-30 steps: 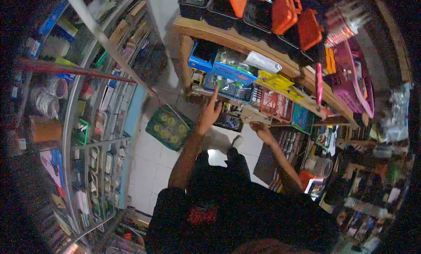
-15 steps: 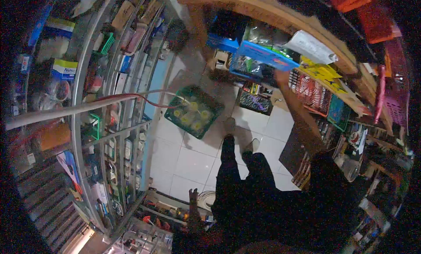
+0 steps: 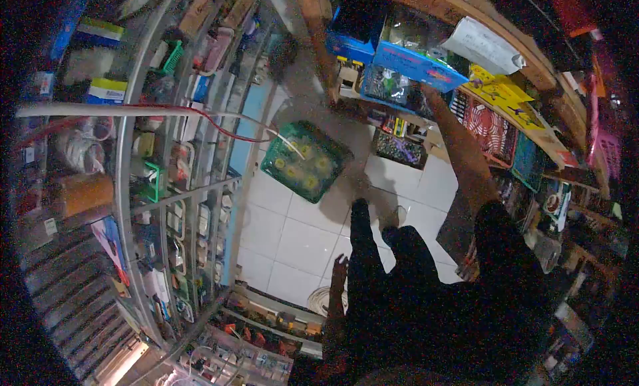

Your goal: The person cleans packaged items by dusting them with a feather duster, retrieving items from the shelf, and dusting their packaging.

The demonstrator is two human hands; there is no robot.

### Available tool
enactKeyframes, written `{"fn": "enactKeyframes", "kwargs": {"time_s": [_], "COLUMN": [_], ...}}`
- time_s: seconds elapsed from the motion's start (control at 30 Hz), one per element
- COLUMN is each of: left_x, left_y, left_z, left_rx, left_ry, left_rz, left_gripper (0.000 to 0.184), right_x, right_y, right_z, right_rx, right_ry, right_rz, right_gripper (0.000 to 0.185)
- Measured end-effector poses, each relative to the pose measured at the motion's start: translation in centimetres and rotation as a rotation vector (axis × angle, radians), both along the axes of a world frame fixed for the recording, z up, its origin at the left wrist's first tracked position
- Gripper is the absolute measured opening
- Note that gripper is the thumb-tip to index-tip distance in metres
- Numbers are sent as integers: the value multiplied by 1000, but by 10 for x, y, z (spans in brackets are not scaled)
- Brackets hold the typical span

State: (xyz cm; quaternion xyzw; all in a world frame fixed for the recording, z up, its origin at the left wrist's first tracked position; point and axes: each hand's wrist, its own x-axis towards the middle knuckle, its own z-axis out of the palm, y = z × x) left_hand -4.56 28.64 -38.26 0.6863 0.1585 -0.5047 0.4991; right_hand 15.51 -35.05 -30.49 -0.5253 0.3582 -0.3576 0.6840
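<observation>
My right arm stretches up to the shelf, and my right hand (image 3: 431, 95) is at the front right corner of a blue plastic basket (image 3: 414, 65). Its fingers are dim and partly hidden by the basket edge, so their grip is unclear. Inside the basket lie clear plastic packets (image 3: 393, 85). My left hand (image 3: 339, 267) hangs low beside my leg over the tiled floor, fingers apart, holding nothing. A coil of white cable or hose (image 3: 326, 299) lies just below it.
A green crate (image 3: 307, 161) with several round yellowish items stands on the floor. White and red cables (image 3: 219, 123) cross in front of metal shelving (image 3: 120, 186) on the left. Right of the basket are a yellow packet (image 3: 509, 99) and a red basket (image 3: 480, 127).
The view has shifted, so the shelves and crate sit farther right. My left hand has risen and come closer to my leg. My right hand stays at the blue basket.
</observation>
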Motion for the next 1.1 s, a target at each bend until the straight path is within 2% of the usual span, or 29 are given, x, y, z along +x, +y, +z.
{"fn": "enactKeyframes", "kwargs": {"time_s": [0.2, 0.3, 0.33, 0.43, 0.47, 0.53, 0.6, 0.67, 0.7, 0.77, 0.8, 0.83, 0.93, 0.97, 1.0, 1.03, 1.07, 1.1], "left_x": [-28, -32, -52, -7, -4, 19, 41, 61, 70, 88, 97, 107, 120, 120, 120, 116, 108, 99], "left_y": [78, 136, 168, 169, 161, 156, 141, 98, 77, 45, 23, 2, -62, -86, -112, -129, -131, -131], "left_z": [-2, -36, -58, -44, -22, -31, -45, -25, -15, -14, -14, -11, 41, 59, 78, 90, 81, 61], "left_rx": [66, 127, 74, 359, 219, 177, 169, 144, 129, 25, 17, 11, -310, -364, -422, -482, -561, -636], "left_ry": [166, 378, 326, 421, 297, 336, 382, 241, 167, 103, 98, 94, -27, -42, -57, -68, 86, 243], "left_rz": [110, 227, 226, 141, 114, 94, 95, -11, -59, -190, -223, -256, -282, -297, -319, -347, -212, -75], "left_gripper": [54, 48, 49, 51, 53, 49, 49, 52, 54, 55, 56, 57, 66, 66, 66, 66, 66, 66], "right_x": [-7, -17, -19, -31, -35, -45, -67, -96, -111, -131, -137, -157, -207, -220, -233, -236, -256, -267], "right_y": [4, 14, 15, 20, 23, 32, 48, 63, 70, 94, 110, 113, 152, 168, 191, 209, 223, 239], "right_z": [5, 14, 15, 17, 18, 25, 38, 36, 13, 26, 47, 24, 19, 28, 38, 75, 60, 72], "right_rx": [366, 453, 468, 480, 510, 672, 669, 508, 352, 423, 650, 582, 711, 763, 751, 840, 880, 807], "right_ry": [-257, -337, -362, -424, -415, -297, -308, -283, -247, -298, -387, -299, -234, -218, -177, -296, -329, -203], "right_rz": [106, 175, 201, 293, 268, 11, 0, 20, 48, 10, -56, -2, 130, 178, 124, 194, 296, 336], "right_gripper": [21, 22, 22, 23, 23, 23, 23, 26, 29, 33, 32, 29, 41, 46, 46, 46, 49, 51]}}
